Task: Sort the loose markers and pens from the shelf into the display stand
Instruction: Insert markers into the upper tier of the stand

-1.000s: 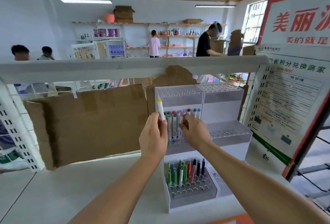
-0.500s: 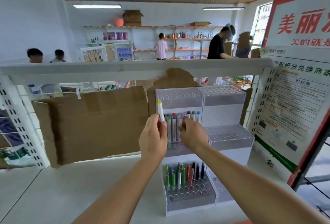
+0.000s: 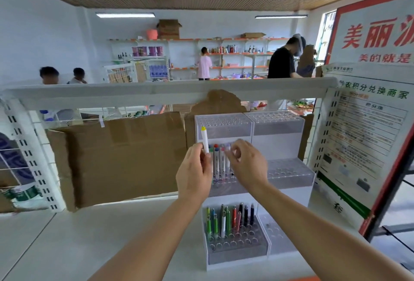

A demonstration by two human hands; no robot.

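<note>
I see left hand (image 3: 194, 175) fingers gripping 1 yellow-capped marker (image 3: 205, 139) upright; right hand (image 3: 246, 164) fingers pinching a marker top (image 3: 228, 146) in the display stand (image 3: 289, 175).

The lower barrel of the white yellow-capped marker (image 3: 204, 139) is concealed by the left hand (image 3: 194, 174). Middle-tier marker tops are partly covered by the right hand (image 3: 246, 164). The red-framed white poster (image 3: 376, 34) is cut off at the right edge; its small print is illegible.

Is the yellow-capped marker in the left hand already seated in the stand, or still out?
Still out. The left hand grips the yellow-capped marker upright, its cap well above the markers seated in the stand.
</note>
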